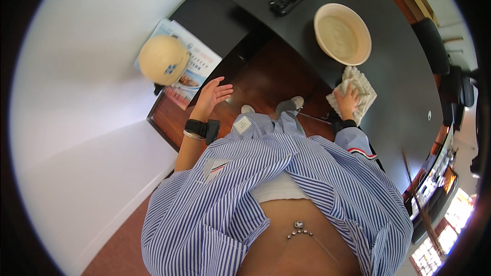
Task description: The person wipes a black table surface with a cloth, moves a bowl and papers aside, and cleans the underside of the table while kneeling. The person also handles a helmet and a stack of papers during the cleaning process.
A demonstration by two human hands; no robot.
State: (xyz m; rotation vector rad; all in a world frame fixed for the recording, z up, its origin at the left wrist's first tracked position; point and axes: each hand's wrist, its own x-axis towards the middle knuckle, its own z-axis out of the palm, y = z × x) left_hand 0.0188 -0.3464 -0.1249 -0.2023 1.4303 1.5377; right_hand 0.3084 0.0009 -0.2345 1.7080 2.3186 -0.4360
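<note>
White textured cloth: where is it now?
In the head view, the white textured cloth lies right of centre on the black desktop, under the right hand and just below the round cream basin.

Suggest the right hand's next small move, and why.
I'd probably slide the cloth along the table, away from the basin: the right hand already rests on the cloth, which lies on the table close by the basin, so moving away should lower the chance of a bump.
</note>
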